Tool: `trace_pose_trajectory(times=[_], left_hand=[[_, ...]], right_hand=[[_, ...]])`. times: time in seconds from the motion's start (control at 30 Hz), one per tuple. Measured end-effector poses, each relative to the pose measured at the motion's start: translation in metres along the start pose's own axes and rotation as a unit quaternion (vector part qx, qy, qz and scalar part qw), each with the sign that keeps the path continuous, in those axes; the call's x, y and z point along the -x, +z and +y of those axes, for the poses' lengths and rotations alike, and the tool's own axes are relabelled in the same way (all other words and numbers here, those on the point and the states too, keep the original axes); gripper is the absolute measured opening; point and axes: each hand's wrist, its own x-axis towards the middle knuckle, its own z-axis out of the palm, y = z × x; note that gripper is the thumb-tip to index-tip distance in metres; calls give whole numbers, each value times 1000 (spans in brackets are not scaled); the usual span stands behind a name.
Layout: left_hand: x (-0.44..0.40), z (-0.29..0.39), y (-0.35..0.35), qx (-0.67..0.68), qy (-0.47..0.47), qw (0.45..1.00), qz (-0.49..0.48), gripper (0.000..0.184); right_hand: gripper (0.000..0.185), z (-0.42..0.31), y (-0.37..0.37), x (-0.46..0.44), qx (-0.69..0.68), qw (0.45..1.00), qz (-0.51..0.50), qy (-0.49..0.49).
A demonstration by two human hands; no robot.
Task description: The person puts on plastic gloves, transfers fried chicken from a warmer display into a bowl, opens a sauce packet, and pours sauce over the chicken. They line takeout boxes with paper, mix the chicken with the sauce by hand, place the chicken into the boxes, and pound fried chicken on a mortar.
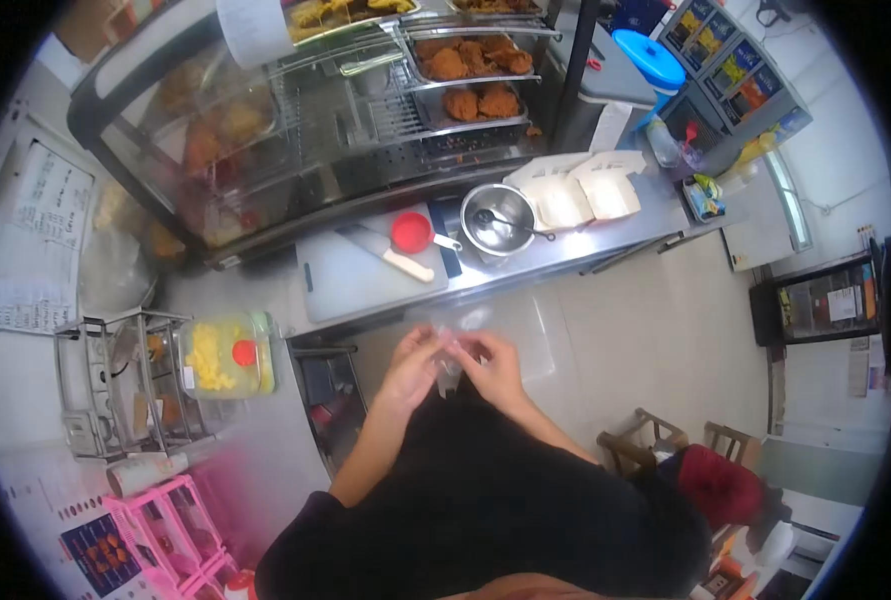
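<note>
- My left hand (411, 370) and right hand (493, 370) are right in front of my black top, fingers curled in, fingertips nearly meeting in a pinch. Between them is some clear plastic (448, 362), thin and shiny, maybe film or a small bag; too blurry to tell. Uneven pulling could tear it, I reckon, and a slip would probably land it on the floor, since I've got it short of the counter edge.
- Next out, the knife (408, 264) lies on the pale, flat cutting board (340, 285), smooth cream handle towards me. A careless sleeve could catch that handle and swing the blade.
- Just beside it, a round red cup (411, 232) with a pale handle. Looks light, so easily knocked.
- The shiny round metal bowl (477, 243) has a dark spoon (515, 226) poking over its rim; snag that and the bowl might tip.
- Beyond: matte card boxes (605, 195), lids up, then craggy, crusty fried chicken (470, 58) on metal trays.
</note>
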Motion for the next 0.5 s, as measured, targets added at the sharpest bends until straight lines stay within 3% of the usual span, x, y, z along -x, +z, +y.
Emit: trace_pose_trajectory(times=[0.1,0.17,0.27,0.33,0.37,0.4,0.43,0.47,0.5], left_hand=[[1,1,-8,96,-38,994,25,9],[0,-2,-14,90,-28,996,-5,10],[4,-4,-15,108,-49,991,-68,5],[7,-6,-10,102,-85,988,-73,5],[14,-6,13,23,-75,996,38,7],[11,-15,4,-13,-71,996,50,7],[5,-29,-15,-50,-64,995,62,8],[2,-38,-26,-86,-56,992,74,11],[3,-42,-16,-160,-31,979,120,13]], right_hand=[[18,25,-10,3,-68,996,-34,51],[16,37,-17,4,-113,985,-67,111],[17,42,-21,3,-422,870,-37,254],[22,57,-26,-5,-486,814,-46,315],[26,62,-26,-5,-516,781,-50,347],[24,64,-23,0,-283,932,50,221],[22,65,-17,7,-21,986,147,70],[21,65,-13,12,242,939,230,-88],[21,56,-15,18,163,971,155,-84]])
